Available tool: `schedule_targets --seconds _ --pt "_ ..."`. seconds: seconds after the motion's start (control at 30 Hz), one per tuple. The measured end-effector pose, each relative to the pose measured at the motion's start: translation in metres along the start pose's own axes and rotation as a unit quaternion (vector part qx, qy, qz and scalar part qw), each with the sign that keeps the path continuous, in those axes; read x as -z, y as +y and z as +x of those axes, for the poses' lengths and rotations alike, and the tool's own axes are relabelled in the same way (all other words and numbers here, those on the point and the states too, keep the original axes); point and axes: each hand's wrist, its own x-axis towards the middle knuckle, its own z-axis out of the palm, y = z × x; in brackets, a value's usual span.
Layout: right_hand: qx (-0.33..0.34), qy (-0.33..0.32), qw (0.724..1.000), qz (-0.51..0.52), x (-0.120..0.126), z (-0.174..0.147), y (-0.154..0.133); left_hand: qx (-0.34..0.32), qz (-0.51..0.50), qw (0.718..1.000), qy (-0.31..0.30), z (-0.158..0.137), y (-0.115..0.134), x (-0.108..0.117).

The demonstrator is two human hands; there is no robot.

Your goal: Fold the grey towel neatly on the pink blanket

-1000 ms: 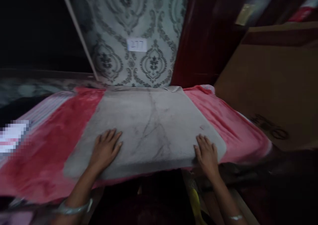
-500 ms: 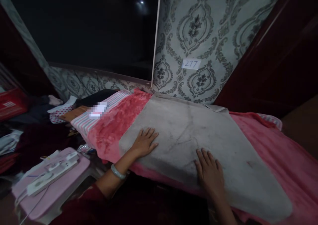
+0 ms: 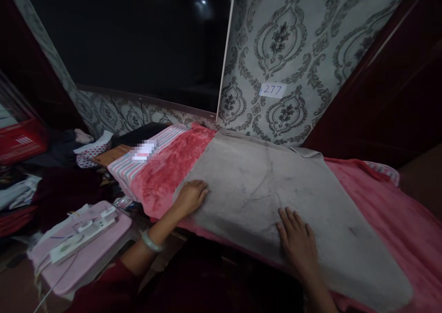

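Note:
A grey cloth (image 3: pixel 248 179) lies spread, with faint creases, over a red-pink plush blanket (image 3: pixel 169 170). Near the left edge of the grey cloth, my left hand (image 3: pixel 189 197) rests palm down, fingers close together and slightly bent, holding nothing that I can see. A pale bangle (image 3: pixel 152 241) circles that wrist. My right hand (image 3: pixel 297 237) lies flat on the front part of the grey cloth, fingers stretched out and a little apart. Under the blanket, at its left end, shows a striped cloth (image 3: pixel 126 168).
A pink stool (image 3: pixel 100 253) at lower left carries a white power strip (image 3: pixel 83 235) with cords. Behind the blanket, a large dark television (image 3: pixel 145 41) hangs before patterned wallpaper, beside a paper label (image 3: pixel 272 90) reading 277. Clothes and a red box (image 3: pixel 22 140) lie at far left.
My left hand has slid left toward the grey cloth's edge, and its fingers have drawn together. My right hand stays in about the same place on the cloth. The view has shifted slightly.

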Motion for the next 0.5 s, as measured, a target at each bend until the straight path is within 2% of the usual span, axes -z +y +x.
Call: schedule_targets --seconds 0.17,0.27,0.4,0.5 --pt "-0.031 -0.02 0.998 0.045 -0.004 0.013 0.007 0.033 -0.028 0.997 -0.066 0.083 -0.028 0.014" --pt "-0.013 -0.002 0.997 0.082 -0.001 0.038 -0.004 0.047 -0.031 0.995 -0.085 0.143 -0.04 0.012" --pt "0.06 -0.015 0.987 0.151 0.007 0.099 -0.053 0.076 -0.029 0.993 -0.084 0.201 -0.045 0.0" --pt "0.089 -0.064 0.978 0.178 0.014 0.159 -0.107 0.111 -0.012 0.991 -0.075 0.21 -0.046 -0.013"
